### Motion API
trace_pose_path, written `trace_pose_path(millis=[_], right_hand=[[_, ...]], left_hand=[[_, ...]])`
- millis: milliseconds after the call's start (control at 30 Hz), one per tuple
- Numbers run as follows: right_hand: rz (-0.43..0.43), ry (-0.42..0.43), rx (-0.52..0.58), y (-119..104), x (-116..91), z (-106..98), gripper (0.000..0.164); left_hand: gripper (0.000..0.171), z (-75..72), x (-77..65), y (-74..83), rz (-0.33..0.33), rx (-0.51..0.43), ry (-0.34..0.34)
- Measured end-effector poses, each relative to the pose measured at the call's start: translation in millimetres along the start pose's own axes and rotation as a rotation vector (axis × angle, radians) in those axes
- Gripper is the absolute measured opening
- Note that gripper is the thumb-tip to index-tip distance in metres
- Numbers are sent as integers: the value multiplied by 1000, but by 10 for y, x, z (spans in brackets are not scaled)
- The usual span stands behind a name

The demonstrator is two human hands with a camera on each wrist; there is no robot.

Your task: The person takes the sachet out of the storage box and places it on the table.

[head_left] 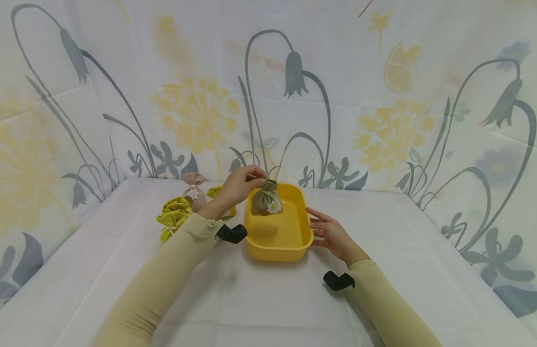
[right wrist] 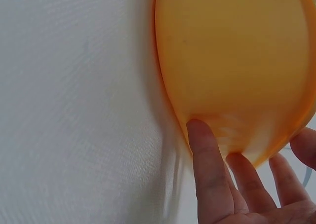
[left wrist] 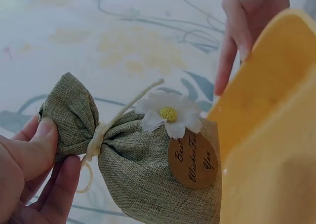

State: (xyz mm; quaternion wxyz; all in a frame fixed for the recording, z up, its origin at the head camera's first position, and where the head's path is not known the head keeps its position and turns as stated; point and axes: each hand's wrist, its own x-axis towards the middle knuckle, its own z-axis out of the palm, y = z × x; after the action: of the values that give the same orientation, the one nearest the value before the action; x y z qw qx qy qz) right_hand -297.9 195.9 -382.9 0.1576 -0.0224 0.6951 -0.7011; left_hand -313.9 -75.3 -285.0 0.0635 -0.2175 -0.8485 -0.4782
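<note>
My left hand (head_left: 244, 185) pinches the gathered top of a grey-green cloth sachet (head_left: 260, 201) over the yellow plastic basin (head_left: 277, 254). In the left wrist view the sachet (left wrist: 133, 169) is tied with a cord. It carries a white fabric flower (left wrist: 168, 113) and a round brown tag (left wrist: 193, 161) with writing. Its lower end overlaps the basin's wall (left wrist: 271, 110) there. My right hand (head_left: 331, 236) rests its spread, nearly straight fingers against the basin's right side. The right wrist view has the fingertips (right wrist: 201, 132) on the outer wall.
Left of the basin stand a pink sachet (head_left: 193, 188) and several yellow-green sachets (head_left: 173, 219), one of them (head_left: 231, 212) partly behind my left hand. A white cloth (head_left: 268, 303) covers the table. A flower-printed curtain (head_left: 268, 96) rises behind it and along both sides.
</note>
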Motion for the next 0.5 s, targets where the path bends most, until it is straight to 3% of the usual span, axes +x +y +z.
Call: trace_pose_path(millis=[233,500], right_hand=[[-10,-9,-13,-16,-3,-10,54],[2,-17,3,8,18,-18,54]], left_hand=[[14,-172,-188,161,-2,-26,-7],[13,-358,-416,249,65,-52,13]])
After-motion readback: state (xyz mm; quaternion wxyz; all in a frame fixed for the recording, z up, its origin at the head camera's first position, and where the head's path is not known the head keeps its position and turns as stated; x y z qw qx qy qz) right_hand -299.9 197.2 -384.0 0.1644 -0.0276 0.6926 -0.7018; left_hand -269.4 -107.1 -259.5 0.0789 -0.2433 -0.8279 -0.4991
